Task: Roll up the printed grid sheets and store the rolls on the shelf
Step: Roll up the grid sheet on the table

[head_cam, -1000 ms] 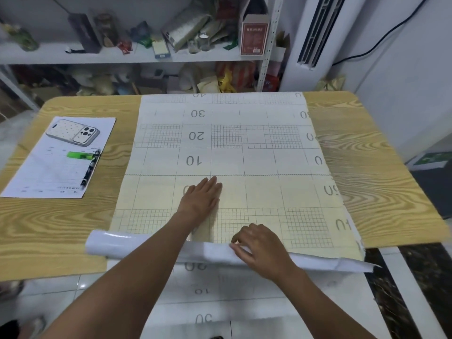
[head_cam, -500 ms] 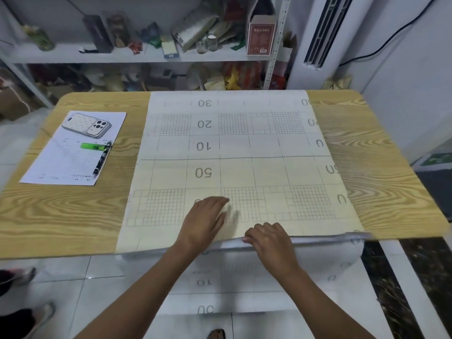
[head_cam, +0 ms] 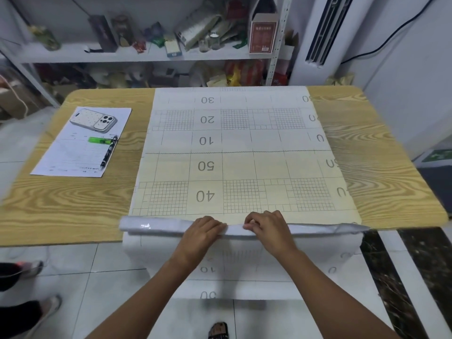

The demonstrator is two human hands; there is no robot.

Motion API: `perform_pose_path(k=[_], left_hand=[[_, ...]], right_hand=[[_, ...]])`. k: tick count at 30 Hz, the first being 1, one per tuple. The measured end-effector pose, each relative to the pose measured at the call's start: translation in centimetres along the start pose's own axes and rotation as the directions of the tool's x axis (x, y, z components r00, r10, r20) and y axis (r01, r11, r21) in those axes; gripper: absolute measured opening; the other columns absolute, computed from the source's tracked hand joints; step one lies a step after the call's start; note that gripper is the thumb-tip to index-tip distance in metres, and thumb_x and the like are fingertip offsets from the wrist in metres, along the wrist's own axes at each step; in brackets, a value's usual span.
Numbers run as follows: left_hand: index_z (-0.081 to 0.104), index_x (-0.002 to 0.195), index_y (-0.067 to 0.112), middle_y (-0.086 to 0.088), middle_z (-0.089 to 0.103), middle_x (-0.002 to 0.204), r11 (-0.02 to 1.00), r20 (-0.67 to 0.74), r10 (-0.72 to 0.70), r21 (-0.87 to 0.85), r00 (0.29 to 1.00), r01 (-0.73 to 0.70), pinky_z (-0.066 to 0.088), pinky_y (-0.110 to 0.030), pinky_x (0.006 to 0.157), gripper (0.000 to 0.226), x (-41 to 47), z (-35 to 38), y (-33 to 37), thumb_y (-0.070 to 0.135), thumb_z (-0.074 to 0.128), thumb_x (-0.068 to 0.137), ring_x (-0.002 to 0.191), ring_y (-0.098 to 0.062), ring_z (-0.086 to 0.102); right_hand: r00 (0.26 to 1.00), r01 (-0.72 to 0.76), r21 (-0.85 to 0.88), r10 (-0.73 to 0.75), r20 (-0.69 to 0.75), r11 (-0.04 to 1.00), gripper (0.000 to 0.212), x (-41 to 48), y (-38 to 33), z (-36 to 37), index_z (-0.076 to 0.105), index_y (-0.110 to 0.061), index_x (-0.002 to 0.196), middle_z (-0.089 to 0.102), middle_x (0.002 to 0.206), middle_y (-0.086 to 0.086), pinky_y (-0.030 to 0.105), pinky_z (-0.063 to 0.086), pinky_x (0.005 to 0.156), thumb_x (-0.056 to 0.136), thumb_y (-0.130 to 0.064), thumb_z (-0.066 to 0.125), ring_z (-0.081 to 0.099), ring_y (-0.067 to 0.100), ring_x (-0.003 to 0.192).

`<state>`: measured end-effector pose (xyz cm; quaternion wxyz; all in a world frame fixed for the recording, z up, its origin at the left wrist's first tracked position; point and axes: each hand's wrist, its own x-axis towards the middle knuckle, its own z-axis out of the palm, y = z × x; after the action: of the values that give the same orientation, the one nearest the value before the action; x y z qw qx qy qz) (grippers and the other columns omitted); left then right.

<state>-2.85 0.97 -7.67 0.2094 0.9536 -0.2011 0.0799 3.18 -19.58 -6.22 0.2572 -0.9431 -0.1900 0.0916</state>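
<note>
The grid sheet (head_cam: 234, 152) lies flat down the middle of the wooden table (head_cam: 61, 204), its length running away from the person, with the numbers 40, 50, 10, 20, 30 upside down. It's pale paper, creamier at the near end, with fine grey grid blocks. At the near table edge its glossy white roll (head_cam: 156, 227) stretches left to right. Both the left hand (head_cam: 200, 234) and the right hand (head_cam: 269, 228) curl their fingers over that roll, side by side, and more sheet hangs down below them.
</note>
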Motion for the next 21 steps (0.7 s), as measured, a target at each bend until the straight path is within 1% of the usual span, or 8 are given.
perform_pose_path(k=[3,6,8,10,13,16,19,21], left_hand=[[0.069,0.089,0.009,-0.002,0.068,0.079,0.992,0.049,-0.093,-0.077,0.994,0.097,0.036,-0.022,0.068,0.033,0.3,-0.2,0.1,-0.001,0.079,0.059,0.076,-0.017,0.055],[0.07,0.088,0.007,-0.005,0.067,0.081,0.968,0.058,-0.144,-0.198,0.988,0.152,0.039,-0.019,0.072,0.03,0.1,-0.1,0.1,-0.007,0.075,0.062,0.079,-0.011,0.053],[0.07,0.091,0.006,-0.004,0.062,0.084,0.942,0.048,-0.19,-0.273,0.981,0.196,0.038,-0.01,0.076,0.029,0.2,-0.1,-0.1,-0.009,0.072,0.066,0.082,-0.002,0.046],[0.071,0.091,0.006,-0.002,0.058,0.082,0.934,0.068,-0.202,-0.287,0.977,0.213,0.035,-0.003,0.075,0.028,0.5,-0.2,-0.4,-0.009,0.072,0.067,0.083,0.001,0.042],[0.072,0.084,0.007,-0.003,0.061,0.071,0.951,0.089,-0.154,-0.257,0.984,0.172,0.034,-0.008,0.068,0.018,0.9,-0.4,-0.8,0.002,0.071,0.067,0.076,-0.003,0.042],[0.072,0.081,0.011,0.0,0.061,0.067,0.946,0.094,-0.182,-0.253,0.979,0.201,0.035,-0.013,0.059,0.015,1.0,-0.2,-1.4,0.015,0.064,0.068,0.074,-0.002,0.042],[0.071,0.082,0.014,0.008,0.056,0.068,0.934,0.122,-0.217,-0.263,0.968,0.243,0.039,-0.02,0.055,0.015,1.2,-0.3,-1.7,0.021,0.064,0.07,0.075,0.001,0.041],[0.071,0.082,0.014,0.011,0.054,0.069,0.932,0.131,-0.228,-0.256,0.965,0.255,0.035,-0.017,0.055,0.019,1.4,-0.6,-1.7,0.025,0.06,0.071,0.076,0.0,0.042]], right_hand=[[0.998,0.061,-0.06,-0.061,0.0,0.996,0.017,-0.3,0.0,0.2,0.068,-0.02,0.085,0.062,0.083,-0.003,0.031,0.035,0.081,0.086,-0.036,0.061,0.054,0.017,0.082],[0.985,0.112,-0.183,-0.134,-0.111,0.977,0.018,-1.3,0.4,0.6,0.07,-0.023,0.087,0.058,0.09,-0.001,0.03,0.038,0.073,0.08,-0.038,0.064,0.052,0.021,0.084],[0.983,0.112,-0.232,-0.143,-0.12,0.966,0.027,-2.1,0.7,0.7,0.068,-0.026,0.099,0.058,0.103,0.001,0.033,0.045,0.076,0.078,-0.043,0.067,0.049,0.021,0.092],[0.983,0.123,-0.277,-0.155,-0.098,0.953,0.04,-2.9,1.3,0.8,0.065,-0.025,0.11,0.056,0.115,0.004,0.033,0.049,0.079,0.075,-0.045,0.066,0.042,0.02,0.1],[0.988,0.094,-0.239,-0.12,-0.1,0.967,0.045,-3.3,1.9,1.0,0.063,-0.02,0.114,0.054,0.111,0.007,0.031,0.053,0.071,0.072,-0.029,0.076,0.049,0.02,0.097],[0.99,0.084,-0.119,-0.096,-0.105,0.989,0.027,-3.4,2.0,1.0,0.063,-0.012,0.102,0.054,0.098,0.005,0.029,0.053,0.062,0.077,-0.014,0.073,0.056,0.019,0.084],[0.988,0.073,-0.075,-0.083,-0.129,0.994,0.009,-3.0,1.9,0.9,0.065,-0.007,0.089,0.054,0.095,0.003,0.031,0.051,0.064,0.082,-0.013,0.068,0.055,0.019,0.083],[0.985,0.055,-0.057,-0.064,-0.16,0.997,0.006,-2.9,1.8,0.7,0.067,-0.008,0.085,0.055,0.092,0.003,0.033,0.05,0.066,0.081,-0.011,0.07,0.054,0.019,0.081]])
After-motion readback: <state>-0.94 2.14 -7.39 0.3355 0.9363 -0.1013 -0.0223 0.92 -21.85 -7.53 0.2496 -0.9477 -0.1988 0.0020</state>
